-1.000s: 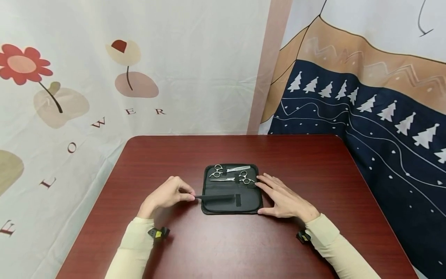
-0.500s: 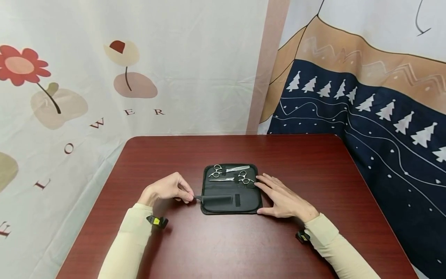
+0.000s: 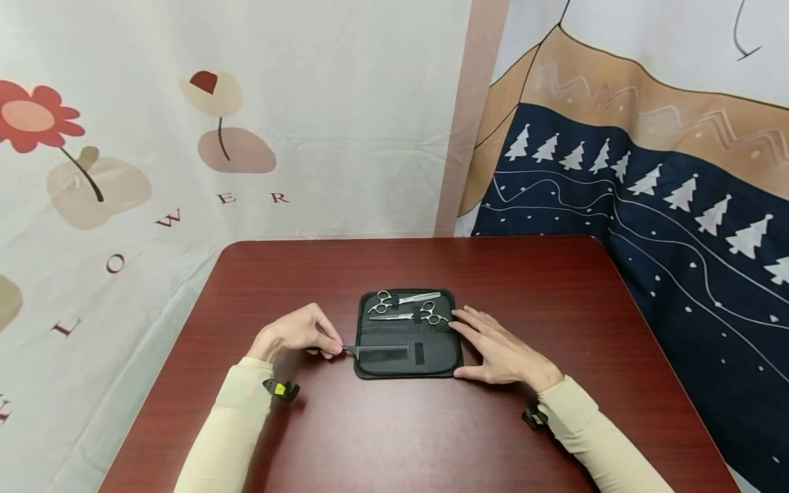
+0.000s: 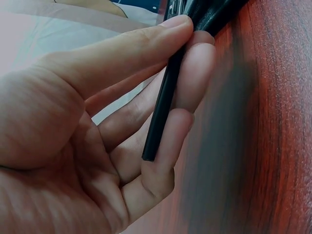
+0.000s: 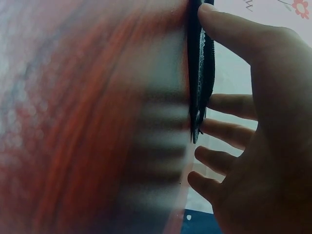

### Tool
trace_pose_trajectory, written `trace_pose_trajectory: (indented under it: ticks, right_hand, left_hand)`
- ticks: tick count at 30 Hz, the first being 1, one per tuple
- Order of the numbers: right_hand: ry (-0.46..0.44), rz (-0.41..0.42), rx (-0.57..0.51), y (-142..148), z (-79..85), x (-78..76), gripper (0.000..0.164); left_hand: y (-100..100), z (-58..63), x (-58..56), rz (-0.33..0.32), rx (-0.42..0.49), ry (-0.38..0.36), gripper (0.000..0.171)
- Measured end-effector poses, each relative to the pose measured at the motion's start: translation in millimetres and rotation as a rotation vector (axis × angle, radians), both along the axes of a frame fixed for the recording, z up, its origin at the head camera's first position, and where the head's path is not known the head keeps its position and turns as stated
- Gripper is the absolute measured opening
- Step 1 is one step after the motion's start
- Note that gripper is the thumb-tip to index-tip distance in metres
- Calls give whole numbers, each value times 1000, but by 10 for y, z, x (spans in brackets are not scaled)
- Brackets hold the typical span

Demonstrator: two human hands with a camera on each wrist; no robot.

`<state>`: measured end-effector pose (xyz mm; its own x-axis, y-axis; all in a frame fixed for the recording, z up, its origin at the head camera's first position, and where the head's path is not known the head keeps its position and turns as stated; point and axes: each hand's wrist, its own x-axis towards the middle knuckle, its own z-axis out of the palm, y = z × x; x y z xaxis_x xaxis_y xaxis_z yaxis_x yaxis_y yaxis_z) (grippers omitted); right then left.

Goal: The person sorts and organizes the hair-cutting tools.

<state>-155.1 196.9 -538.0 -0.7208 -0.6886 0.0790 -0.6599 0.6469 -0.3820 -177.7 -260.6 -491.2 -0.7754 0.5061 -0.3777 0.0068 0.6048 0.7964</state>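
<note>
My left hand (image 3: pixel 300 332) pinches the slim handle of a black comb (image 3: pixel 382 352) between thumb and fingertips, left of a black zip case (image 3: pixel 394 370). The comb's toothed part lies over the lower half of the case, close to a dark strap (image 3: pixel 420 353). In the left wrist view, the handle's end (image 4: pixel 150 153) runs back across the fingers. On the upper half of the case, thinning scissors (image 3: pixel 419 298) and plain scissors (image 3: pixel 394 317) sit under small straps. My right hand (image 3: pixel 499 346), fingers spread and fairly straight, touches the case's right edge; its thumb (image 5: pixel 209 10) rests at that edge.
The case lies on a reddish-brown wooden table (image 3: pixel 394 438) with rounded far corners. Behind the table hang a pale flower-print curtain (image 3: pixel 345 103) and a dark blue tree-print cloth (image 3: pixel 616 171).
The comb has turned from nearly edge-on to broadside and come down flatter over the case. My left hand has rotated slightly with it. The right hand stays at the case's edge.
</note>
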Motion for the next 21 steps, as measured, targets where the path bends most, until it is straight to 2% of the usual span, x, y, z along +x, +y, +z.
trace_pose_trajectory:
  ticks: [12,21]
  right_hand:
    - [-10,0,5,-14,23,0,92]
    - [-14,0,-3,-11,17,1,92]
  left_hand:
    - [93,43,20,6,-11,12,9]
    - [144,31,16,-2,-28,31,8]
